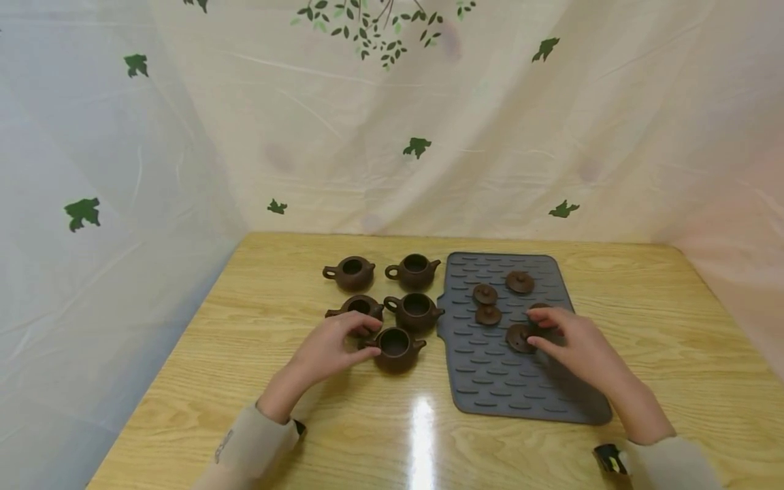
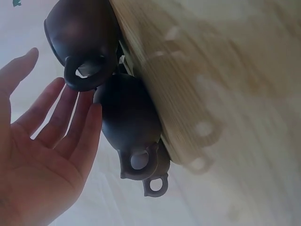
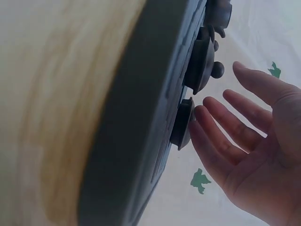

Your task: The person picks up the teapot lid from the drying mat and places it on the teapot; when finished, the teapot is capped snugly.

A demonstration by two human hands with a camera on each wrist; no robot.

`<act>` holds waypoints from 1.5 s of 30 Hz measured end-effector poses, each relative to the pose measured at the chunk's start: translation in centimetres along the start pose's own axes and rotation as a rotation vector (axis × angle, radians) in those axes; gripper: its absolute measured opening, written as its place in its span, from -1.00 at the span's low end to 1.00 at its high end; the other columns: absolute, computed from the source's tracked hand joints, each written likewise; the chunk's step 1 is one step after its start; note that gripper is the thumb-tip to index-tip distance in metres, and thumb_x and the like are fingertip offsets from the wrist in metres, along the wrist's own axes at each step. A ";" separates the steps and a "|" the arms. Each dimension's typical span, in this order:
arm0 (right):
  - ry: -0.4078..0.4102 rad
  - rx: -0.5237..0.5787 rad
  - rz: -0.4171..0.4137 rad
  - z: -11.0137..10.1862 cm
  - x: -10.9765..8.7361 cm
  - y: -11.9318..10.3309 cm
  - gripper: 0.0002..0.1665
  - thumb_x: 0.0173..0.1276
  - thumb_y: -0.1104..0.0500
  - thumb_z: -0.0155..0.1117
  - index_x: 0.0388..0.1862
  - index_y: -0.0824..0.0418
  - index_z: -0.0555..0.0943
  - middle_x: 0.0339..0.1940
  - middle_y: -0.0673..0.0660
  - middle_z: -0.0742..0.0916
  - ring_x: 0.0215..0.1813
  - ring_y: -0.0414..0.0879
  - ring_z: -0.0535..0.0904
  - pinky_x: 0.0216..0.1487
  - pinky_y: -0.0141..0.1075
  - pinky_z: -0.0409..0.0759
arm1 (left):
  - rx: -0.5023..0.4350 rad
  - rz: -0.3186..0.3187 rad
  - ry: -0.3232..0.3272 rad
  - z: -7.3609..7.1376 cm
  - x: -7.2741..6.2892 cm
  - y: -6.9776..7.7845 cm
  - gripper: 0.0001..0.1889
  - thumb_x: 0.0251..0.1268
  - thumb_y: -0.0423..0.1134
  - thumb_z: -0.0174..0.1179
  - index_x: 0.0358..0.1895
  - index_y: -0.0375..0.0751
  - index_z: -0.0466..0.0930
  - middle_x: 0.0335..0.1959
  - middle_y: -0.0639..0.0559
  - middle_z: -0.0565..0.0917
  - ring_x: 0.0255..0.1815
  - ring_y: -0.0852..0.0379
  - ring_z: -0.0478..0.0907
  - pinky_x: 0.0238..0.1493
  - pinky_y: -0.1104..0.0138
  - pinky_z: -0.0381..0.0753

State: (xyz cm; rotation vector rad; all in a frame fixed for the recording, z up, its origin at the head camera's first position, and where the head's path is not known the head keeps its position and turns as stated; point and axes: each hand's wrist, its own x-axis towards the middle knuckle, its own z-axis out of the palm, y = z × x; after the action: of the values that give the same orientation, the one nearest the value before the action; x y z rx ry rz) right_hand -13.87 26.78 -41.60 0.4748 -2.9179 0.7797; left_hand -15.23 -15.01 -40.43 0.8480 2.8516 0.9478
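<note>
Several small dark-brown lidless teapots stand together on the table, left of a grey mat. My left hand is beside the nearest teapot, thumb and fingers parted around the side where its handle is. In the left wrist view that handle shows close to the fingertips, and no grip is seen. Several brown knobbed lids lie on the mat. My right hand hovers over the mat with thumb and fingers apart, near the front lid. Another lid is close to its fingertips in the right wrist view.
The grey ridged drying mat lies on the right of the wooden table. Farther back stand two teapots, one on the left and one on the right. A pale curtain with leaf prints hangs behind.
</note>
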 end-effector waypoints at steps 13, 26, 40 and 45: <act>-0.045 0.014 0.030 0.4 0.4 0.1 -0.52 0.27 0.18 0.44 0.14 0.31 0.62 0.07 0.30 0.72 0.01 0.19 0.69 -0.03 0.05 0.68 | -0.029 0.027 -0.030 0.5 -0.1 -0.8 -0.71 0.25 -0.23 0.39 0.03 -0.11 0.66 -0.07 0.06 0.73 -0.10 0.15 0.69 0.00 0.31 0.69; -0.085 0.067 0.071 0.8 0.7 -0.1 -0.77 0.26 0.24 0.44 -0.09 0.20 0.68 -0.12 0.15 0.75 -0.06 0.12 0.70 -0.11 -0.04 0.70 | -0.091 -0.030 -0.040 0.7 0.2 -0.9 -0.78 0.26 -0.31 0.35 -0.04 -0.14 0.67 -0.11 0.03 0.74 -0.06 0.11 0.71 0.02 0.30 0.69; -0.067 0.090 0.050 1.0 1.0 -0.3 -0.83 0.26 0.27 0.43 -0.17 0.15 0.68 -0.17 0.07 0.75 -0.09 0.03 0.71 -0.14 -0.15 0.68 | -0.114 -0.031 -0.039 0.8 0.1 -0.9 -0.79 0.26 -0.33 0.35 -0.04 -0.15 0.67 -0.11 0.02 0.73 -0.05 0.09 0.70 0.03 0.30 0.69; -0.052 0.139 0.027 1.0 1.0 -0.6 -0.83 0.27 0.25 0.44 -0.17 0.12 0.68 -0.13 0.07 0.75 -0.06 0.05 0.72 -0.17 -0.29 0.68 | -0.124 -0.036 -0.043 0.7 0.1 -0.9 -0.78 0.27 -0.34 0.34 -0.04 -0.15 0.67 -0.10 0.02 0.73 -0.04 0.09 0.70 0.04 0.30 0.69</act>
State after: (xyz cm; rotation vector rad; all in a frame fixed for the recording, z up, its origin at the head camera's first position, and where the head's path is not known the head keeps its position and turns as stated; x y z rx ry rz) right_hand -14.61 25.53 -42.04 0.4744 -2.9356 0.9938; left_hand -15.58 -15.17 -41.48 0.7931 2.7287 1.0757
